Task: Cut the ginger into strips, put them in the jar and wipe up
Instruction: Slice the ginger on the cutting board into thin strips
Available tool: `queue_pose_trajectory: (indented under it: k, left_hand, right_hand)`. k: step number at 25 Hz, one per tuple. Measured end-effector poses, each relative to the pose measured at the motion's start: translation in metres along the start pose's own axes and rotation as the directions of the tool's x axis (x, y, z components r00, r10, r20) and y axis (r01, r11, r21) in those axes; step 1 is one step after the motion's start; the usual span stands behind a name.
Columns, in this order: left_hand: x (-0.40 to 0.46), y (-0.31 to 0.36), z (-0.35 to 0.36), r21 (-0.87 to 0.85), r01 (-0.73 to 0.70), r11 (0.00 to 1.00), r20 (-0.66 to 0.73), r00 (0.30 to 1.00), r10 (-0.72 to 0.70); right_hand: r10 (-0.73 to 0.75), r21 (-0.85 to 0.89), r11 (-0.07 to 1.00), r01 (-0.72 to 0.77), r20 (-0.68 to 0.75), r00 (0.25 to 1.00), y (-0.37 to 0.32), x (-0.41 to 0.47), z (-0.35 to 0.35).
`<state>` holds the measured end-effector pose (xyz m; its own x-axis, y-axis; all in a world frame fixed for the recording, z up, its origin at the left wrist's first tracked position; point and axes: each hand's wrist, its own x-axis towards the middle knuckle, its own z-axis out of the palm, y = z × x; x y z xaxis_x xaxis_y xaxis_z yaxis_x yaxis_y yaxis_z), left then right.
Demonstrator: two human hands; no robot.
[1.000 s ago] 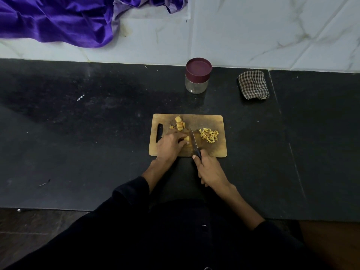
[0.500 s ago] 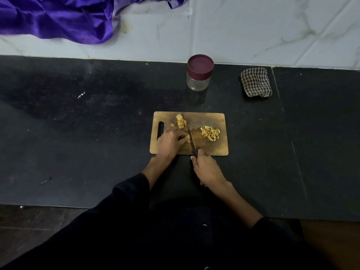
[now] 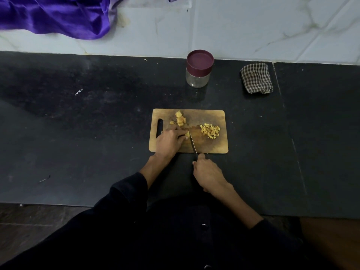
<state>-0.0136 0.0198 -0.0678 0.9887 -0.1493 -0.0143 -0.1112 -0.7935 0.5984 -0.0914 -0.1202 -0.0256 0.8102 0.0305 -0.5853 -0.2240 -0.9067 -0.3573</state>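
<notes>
Your left hand (image 3: 169, 140) pins a small ginger piece (image 3: 187, 135) on the cutting board (image 3: 210, 147), fingers curled over it w/ tips just left of the blade. Your right hand (image 3: 207, 173) is clenched round the knife (image 3: 192, 143) handle, near edge of board; blade runs far-ward, right beside the piece.

Where the ginger sits: uncut chunks (image 3: 180, 119) at far-left centre of board, cut strips (image 3: 210, 130) in a loose pile on the right half, well apart from the blade. The jar (image 3: 199, 68) stands on the counter (image 3: 78, 133) beyond the board, maroon lid on. Checked cloth (image 3: 256, 78) lies folded to the jar's right, untouched.

Handling, as I judge it: ginger is firm & fibrous, prob. damp on cut faces, so a small piece can slip or roll under the blade. Lay it flat-side down, hold from the top w/ knuckles fwd, fingertips tucked back. The piece is v. small now, so not much room betw. fingers & edge.

Strips are light & a bit sticky; pinch or scoop them together rather than one by one, or slide them off w/ the blade. Jar looks like clear glass or plastic, can't tell which; grip the body to twist the lid off. Cloth is soft, grab anywhere.

Stage: mid-cutting; jarring & wiping not yet done.
</notes>
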Motion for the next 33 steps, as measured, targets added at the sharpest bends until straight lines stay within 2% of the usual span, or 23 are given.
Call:
queue_pose_trajectory:
  k: [4, 7, 9, 14, 22, 33]
  left_hand:
    - [0.001, 0.001, -0.002, -0.018, 0.007, 1.000, 0.001, 1.000, -0.007]
    - [-0.001, 0.001, -0.003, -0.030, 0.000, 1.000, -0.017, 1.000, 0.000]
    - [-0.001, 0.000, -0.003, -0.037, 0.003, 0.999, -0.024, 1.000, -0.003]
    - [0.000, -0.002, -0.003, -0.070, -0.003, 0.998, -0.019, 1.000, 0.001]
    - [0.002, -0.006, -0.008, -0.213, 0.026, 0.977, -0.014, 0.999, -0.029]
    - [-0.002, -0.006, -0.002, -0.112, -0.006, 0.994, -0.018, 1.000, 0.004]
  right_hand:
    - [-0.017, 0.011, 1.000, 0.018, -0.057, 0.998, 0.005, -0.004, 0.004]
    - [0.032, 0.083, 0.996, -0.023, -0.104, 0.994, 0.011, -0.001, -0.005]
    - [0.042, 0.100, 0.994, -0.031, -0.107, 0.993, 0.013, -0.001, -0.010]
    - [-0.047, 0.075, 0.996, 0.053, -0.077, 0.996, 0.002, -0.002, -0.006]
    - [-0.027, 0.118, 0.992, 0.039, -0.101, 0.995, 0.008, -0.002, -0.011]
    - [-0.099, 0.039, 0.994, 0.103, -0.086, 0.991, -0.003, 0.001, -0.006]
